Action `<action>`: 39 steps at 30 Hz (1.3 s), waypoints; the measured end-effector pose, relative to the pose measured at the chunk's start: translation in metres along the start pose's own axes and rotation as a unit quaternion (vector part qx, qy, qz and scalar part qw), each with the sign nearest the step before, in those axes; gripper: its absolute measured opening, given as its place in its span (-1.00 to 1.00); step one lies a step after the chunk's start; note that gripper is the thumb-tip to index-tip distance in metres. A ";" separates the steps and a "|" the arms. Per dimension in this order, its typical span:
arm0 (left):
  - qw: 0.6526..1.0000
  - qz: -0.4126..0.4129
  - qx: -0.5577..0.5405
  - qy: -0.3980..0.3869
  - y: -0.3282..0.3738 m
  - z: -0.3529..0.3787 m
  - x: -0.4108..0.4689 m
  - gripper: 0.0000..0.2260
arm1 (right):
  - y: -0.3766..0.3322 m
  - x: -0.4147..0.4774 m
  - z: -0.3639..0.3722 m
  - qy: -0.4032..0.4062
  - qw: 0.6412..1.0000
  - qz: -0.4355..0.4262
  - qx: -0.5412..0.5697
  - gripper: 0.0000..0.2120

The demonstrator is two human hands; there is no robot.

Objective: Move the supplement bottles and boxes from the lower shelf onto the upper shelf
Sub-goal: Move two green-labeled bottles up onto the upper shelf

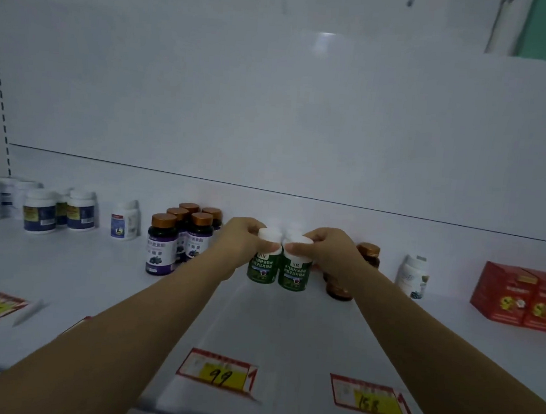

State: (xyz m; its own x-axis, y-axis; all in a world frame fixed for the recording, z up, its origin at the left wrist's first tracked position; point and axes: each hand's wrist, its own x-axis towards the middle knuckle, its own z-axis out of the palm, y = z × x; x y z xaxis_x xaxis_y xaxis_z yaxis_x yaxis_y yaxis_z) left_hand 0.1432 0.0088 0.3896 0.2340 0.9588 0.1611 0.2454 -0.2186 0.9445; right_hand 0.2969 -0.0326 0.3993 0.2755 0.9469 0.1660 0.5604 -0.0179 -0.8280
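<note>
While reaching over the white shelf (272, 321), left hand (243, 237) clamped on the cap of one green bottle (262, 264), right hand (324, 246) clamped on the cap of the other green bottle (294, 272). Both bottles upright, touching side by side, mid-shelf. Purple bottles (177, 238) just left, a brown bottle (369, 253) behind the right hand, red boxes (519, 298) far right. Price tags (216, 370) along the front edge.
</note>
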 end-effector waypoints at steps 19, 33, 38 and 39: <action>0.997 0.024 0.073 -0.027 -0.035 0.002 0.056 -0.68 | 0.009 0.040 0.030 0.045 0.984 -0.014 -0.170 -0.70; 0.985 0.034 0.154 -0.066 -0.037 0.002 0.054 -0.59 | 0.005 0.036 0.033 0.046 0.977 -0.004 -0.209 -0.51; 0.938 0.016 0.328 -0.113 -0.031 -0.009 0.039 -0.62 | -0.009 0.026 0.024 0.028 0.953 0.013 -0.302 -0.60; 0.920 0.019 0.370 -0.128 -0.029 -0.011 0.035 -0.63 | -0.010 0.022 0.023 0.020 0.942 0.029 -0.332 -0.69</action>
State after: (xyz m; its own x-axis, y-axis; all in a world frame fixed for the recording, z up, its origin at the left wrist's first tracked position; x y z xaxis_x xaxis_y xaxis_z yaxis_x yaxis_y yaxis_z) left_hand 0.1343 0.0508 0.3705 0.4458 0.8947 0.0279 0.7836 -0.4052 0.4709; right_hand 0.2794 -0.0040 0.3995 0.3418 0.9256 0.1626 0.9057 -0.2783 -0.3198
